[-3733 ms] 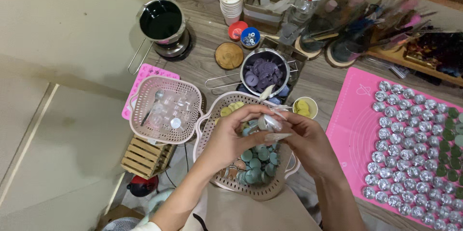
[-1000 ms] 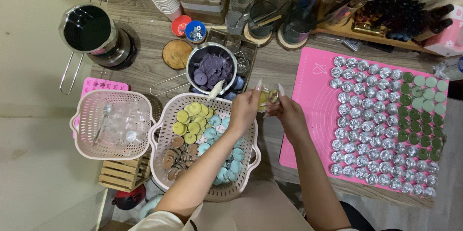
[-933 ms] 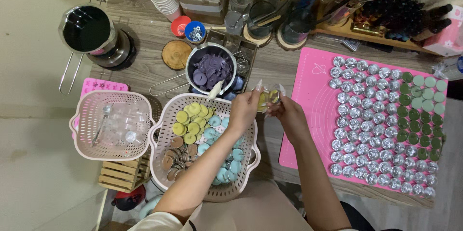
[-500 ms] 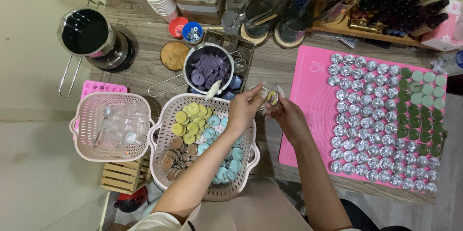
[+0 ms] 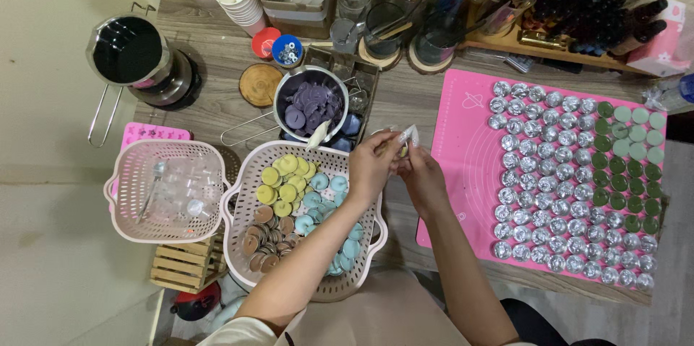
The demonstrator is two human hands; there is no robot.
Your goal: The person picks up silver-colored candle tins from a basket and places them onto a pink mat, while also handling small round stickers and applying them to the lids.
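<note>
Clear plastic glints between the two hands, which meet above the table just past the far rim of the big pink basket (image 5: 249, 194) and beside the pink mat (image 5: 470, 143). The left hand (image 5: 370, 165) and the right hand (image 5: 423, 176) both pinch a small clear cup (image 5: 405, 140) with something yellow showing inside it — fingertips closed round it from either side, neither hand slack. It sits near the metal pot of purple wax pieces (image 5: 311, 104) and well apart from the rows of foil cups (image 5: 549, 187) on the mat.

To do this well, the grip should probably stay light and at the rim, with the thumbs pressing evenly, so that the thin wall flexes without cracking and the yellow piece comes free whole; keeping the work low over the basket of yellow, blue and brown discs (image 5: 303, 205) would catch anything that drops.

The cup is too small and too covered by fingers to read its long axis surely. It seems tilted, its pale edge pointing up and away toward the far side of the table.
</note>
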